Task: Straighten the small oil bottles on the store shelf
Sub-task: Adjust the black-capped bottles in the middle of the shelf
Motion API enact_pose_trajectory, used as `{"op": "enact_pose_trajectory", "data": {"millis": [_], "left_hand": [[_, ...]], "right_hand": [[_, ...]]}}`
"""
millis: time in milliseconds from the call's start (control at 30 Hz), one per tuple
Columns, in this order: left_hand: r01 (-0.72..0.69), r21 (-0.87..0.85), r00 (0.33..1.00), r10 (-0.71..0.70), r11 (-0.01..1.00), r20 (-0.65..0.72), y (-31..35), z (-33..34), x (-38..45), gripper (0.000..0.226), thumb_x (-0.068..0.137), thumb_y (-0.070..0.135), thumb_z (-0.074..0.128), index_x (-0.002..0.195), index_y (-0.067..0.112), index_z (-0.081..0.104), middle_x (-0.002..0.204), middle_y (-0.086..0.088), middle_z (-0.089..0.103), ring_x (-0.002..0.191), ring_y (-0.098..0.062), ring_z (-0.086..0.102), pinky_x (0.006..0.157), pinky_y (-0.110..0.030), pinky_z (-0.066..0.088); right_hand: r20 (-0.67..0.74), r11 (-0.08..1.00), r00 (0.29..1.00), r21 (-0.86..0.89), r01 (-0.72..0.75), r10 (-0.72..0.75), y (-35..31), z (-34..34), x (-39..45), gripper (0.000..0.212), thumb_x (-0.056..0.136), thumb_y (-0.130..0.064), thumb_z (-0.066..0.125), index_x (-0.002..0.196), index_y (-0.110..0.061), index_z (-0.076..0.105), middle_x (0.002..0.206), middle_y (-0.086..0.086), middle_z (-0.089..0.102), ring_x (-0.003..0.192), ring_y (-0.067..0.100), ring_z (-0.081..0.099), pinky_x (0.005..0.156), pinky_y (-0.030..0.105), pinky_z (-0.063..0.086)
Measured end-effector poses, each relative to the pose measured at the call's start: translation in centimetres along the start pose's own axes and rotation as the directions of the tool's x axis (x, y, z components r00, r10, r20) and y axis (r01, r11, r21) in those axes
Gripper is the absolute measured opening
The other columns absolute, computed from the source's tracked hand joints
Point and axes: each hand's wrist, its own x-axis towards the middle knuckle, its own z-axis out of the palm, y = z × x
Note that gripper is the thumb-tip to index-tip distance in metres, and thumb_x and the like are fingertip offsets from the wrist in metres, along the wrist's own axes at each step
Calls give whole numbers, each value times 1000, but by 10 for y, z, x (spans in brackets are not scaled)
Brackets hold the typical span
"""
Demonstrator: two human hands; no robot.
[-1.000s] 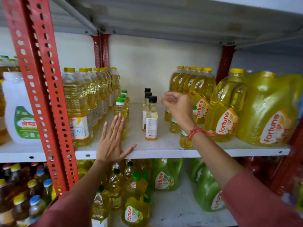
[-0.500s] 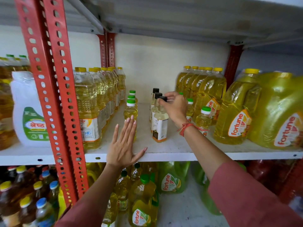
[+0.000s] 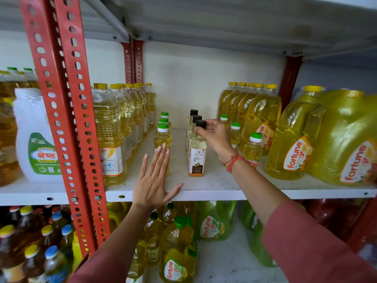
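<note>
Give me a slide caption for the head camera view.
Right hand pinches the front coconut oil bottle by its cap; left hand held flat.

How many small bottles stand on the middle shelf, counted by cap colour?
Green cap, left row: 3
Black cap, middle row: 3
Green cap, right row: 3
Total: 9 small bottles. The right hand has its fingers on the front black cap.

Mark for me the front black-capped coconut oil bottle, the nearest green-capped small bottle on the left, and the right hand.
Front black-capped coconut oil bottle (image 3: 196, 160): head view, on its white label.
Nearest green-capped small yellow oil bottle on the left (image 3: 162, 127): head view, on its cap.
Right hand (image 3: 217, 136): head view, back of hand.
</note>
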Motion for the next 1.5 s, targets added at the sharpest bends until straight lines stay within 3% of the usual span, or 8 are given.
{"op": "enact_pose_trajectory", "data": {"millis": [200, 333, 567, 733, 900, 1167, 1367, 1500], "left_hand": [[-10, 3, 1000, 10, 1000, 21, 0, -2, 0, 116, 81, 86, 31, 155, -2, 19, 165, -16, 13, 154, -26, 9, 124, -46, -6], [2, -13, 999, -2, 1000, 37, 1, -4, 1, 126, 74, 92, 35, 156, -2, 18, 166, -16, 13, 154, -27, 9, 124, -46, -7], [24, -17, 996, -23, 1000, 92, 3, -9, 0, 126, 74, 92, 33, 156, -2, 15, 166, -14, 9, 154, -25, 6, 123, -45, -10], [22, 2, 993, -22, 1000, 112, 3, -9, 0, 126, 75, 92, 32, 157, 0, 10, 167, -14, 8, 154, -26, 5, 123, -46, -10], [20, -2, 993, -20, 1000, 112, 3, -8, 0, 126, 75, 92, 32, 157, -1, 10, 167, -14, 7, 154, -26, 5, 123, -46, -10], [15, -4, 993, -14, 1000, 121, 2, -7, 1, 128, 73, 93, 34, 157, -1, 10, 167, -15, 7, 154, -26, 6, 123, -47, -10], [10, -11, 993, -9, 1000, 115, 2, -8, 0, 128, 74, 92, 35, 156, -2, 11, 166, -16, 8, 154, -26, 6, 123, -45, -11], [11, -33, 996, -8, 999, 85, 1, -11, -1, 127, 73, 92, 36, 157, -1, 9, 166, -16, 8, 154, -25, 2, 123, -45, -10]], "right_hand": [[57, 999, 998, -40, 31, -29, 2, -3, -4, 32, 79, -21, 71, 107, -6, 64, 94, 20, 73, 87, 30, 71, 84, 46, 56], [76, 992, 993, -79, 101, -95, 1, -7, -11, 27, 83, -20, 68, 106, -7, 68, 92, 19, 74, 87, 30, 70, 84, 49, 55], [72, 980, 983, -97, 176, -170, -3, -21, -30, 24, 83, -21, 68, 105, -10, 68, 88, 12, 73, 81, 23, 70, 75, 34, 57], [1, 970, 975, -100, 222, -223, -4, -27, -40, 28, 78, -23, 74, 103, -13, 71, 77, 0, 71, 64, 5, 66, 61, 16, 55], [1, 972, 976, -90, 216, -216, -6, -28, -45, 30, 76, -25, 75, 103, -14, 71, 80, 5, 74, 73, 16, 72, 68, 27, 59], [17, 977, 982, -103, 188, -187, -7, -32, -48, 34, 78, -24, 73, 109, -11, 68, 92, 12, 75, 79, 17, 72, 72, 28, 59], [2, 972, 986, -167, 164, -166, -11, -30, -46, 36, 75, -30, 76, 104, -12, 68, 90, 8, 76, 69, 7, 68, 56, 5, 49], [-76, 960, 981, -231, 157, -179, -19, -31, -48, 59, 71, -42, 77, 116, -7, 61, 108, 7, 72, 89, 13, 67, 77, 23, 56]]}}
